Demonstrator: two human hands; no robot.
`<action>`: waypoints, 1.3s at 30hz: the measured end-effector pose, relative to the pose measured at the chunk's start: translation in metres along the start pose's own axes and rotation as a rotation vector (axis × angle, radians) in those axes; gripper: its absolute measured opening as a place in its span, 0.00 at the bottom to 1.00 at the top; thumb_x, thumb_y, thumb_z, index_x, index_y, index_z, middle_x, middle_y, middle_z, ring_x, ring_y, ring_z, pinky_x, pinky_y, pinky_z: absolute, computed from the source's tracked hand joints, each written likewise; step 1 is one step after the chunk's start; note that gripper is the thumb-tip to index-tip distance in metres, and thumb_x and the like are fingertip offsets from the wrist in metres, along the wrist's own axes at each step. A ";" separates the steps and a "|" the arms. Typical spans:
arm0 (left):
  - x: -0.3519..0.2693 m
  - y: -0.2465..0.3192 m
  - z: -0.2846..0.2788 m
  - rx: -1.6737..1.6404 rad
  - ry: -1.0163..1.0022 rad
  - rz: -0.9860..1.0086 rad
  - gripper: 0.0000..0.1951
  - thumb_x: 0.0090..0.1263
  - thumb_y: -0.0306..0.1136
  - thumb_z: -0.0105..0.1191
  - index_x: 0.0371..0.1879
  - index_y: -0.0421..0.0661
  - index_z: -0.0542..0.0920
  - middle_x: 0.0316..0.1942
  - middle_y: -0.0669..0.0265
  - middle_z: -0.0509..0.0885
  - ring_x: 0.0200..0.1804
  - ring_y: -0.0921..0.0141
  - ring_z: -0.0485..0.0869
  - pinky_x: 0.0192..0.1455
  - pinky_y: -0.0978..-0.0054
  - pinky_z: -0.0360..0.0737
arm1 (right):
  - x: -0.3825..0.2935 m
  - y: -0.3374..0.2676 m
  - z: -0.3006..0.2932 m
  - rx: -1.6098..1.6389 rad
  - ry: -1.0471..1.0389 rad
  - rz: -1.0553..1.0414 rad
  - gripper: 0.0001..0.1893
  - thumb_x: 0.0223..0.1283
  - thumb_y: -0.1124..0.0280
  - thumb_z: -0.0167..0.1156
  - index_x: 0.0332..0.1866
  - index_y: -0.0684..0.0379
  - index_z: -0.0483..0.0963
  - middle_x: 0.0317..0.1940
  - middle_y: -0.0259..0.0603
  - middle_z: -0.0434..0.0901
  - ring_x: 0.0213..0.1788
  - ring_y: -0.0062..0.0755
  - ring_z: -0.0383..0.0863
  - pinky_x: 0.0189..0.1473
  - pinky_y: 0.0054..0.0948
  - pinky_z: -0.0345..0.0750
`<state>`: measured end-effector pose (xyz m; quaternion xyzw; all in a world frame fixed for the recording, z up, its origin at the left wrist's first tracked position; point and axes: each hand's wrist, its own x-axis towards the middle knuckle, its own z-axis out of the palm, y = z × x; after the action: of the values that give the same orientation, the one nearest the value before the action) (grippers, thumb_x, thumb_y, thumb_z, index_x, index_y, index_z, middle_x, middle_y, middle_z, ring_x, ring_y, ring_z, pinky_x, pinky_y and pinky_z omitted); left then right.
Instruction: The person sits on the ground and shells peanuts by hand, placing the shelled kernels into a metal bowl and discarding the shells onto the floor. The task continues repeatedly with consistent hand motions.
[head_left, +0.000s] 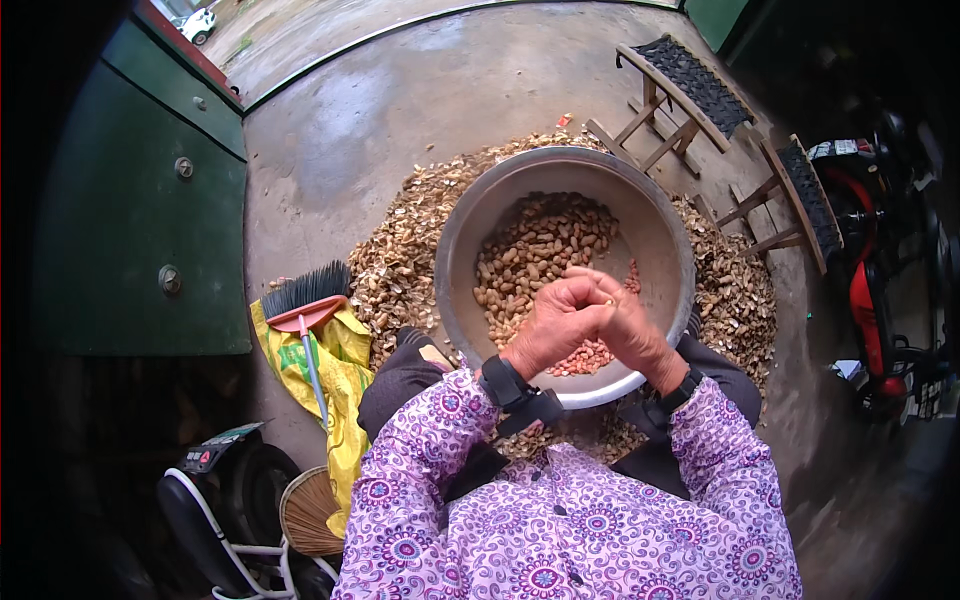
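A wide metal basin stands between my knees. Unshelled peanuts fill its far and left part, and shelled pink peanut kernels lie near its front rim, with a few more at the right wall. Over the basin my left hand and my right hand meet, fingers together. A small pale piece, perhaps a peanut, shows between the fingertips; the fingers hide most of it, and which hand holds it does not show.
Peanut shells heap around the basin. At left lie a broom and a yellow woven sack, near a green metal door. Folding stools with black woven seats stand at right, beside a red and black vehicle.
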<state>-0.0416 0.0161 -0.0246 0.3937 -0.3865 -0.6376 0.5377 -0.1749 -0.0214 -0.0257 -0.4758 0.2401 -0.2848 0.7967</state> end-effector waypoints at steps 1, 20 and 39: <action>0.002 0.004 0.000 0.047 0.005 -0.002 0.02 0.54 0.23 0.53 0.25 0.38 0.78 0.29 0.71 0.77 0.30 0.82 0.73 0.32 0.85 0.72 | 0.001 0.003 -0.003 0.136 0.033 0.000 0.40 0.46 0.42 0.58 0.57 0.64 0.61 0.49 0.41 0.68 0.53 0.30 0.67 0.56 0.28 0.66; 0.010 0.027 0.006 0.028 -0.156 -0.120 0.04 0.54 0.24 0.52 0.24 0.35 0.76 0.21 0.65 0.79 0.25 0.77 0.79 0.29 0.82 0.77 | -0.018 -0.018 -0.016 0.323 0.019 0.403 0.23 0.63 0.46 0.37 0.25 0.55 0.64 0.13 0.27 0.59 0.17 0.19 0.57 0.22 0.20 0.56; 0.019 0.014 -0.010 -0.174 0.111 -0.169 0.06 0.60 0.32 0.55 0.29 0.42 0.76 0.21 0.71 0.76 0.21 0.80 0.73 0.23 0.84 0.72 | -0.022 -0.017 -0.042 -0.683 0.255 0.157 0.11 0.54 0.64 0.59 0.26 0.60 0.72 0.19 0.26 0.70 0.24 0.11 0.67 0.25 0.15 0.64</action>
<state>-0.0294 -0.0054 -0.0169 0.4113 -0.2651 -0.6890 0.5347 -0.2220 -0.0388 -0.0259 -0.6551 0.4544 -0.1832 0.5751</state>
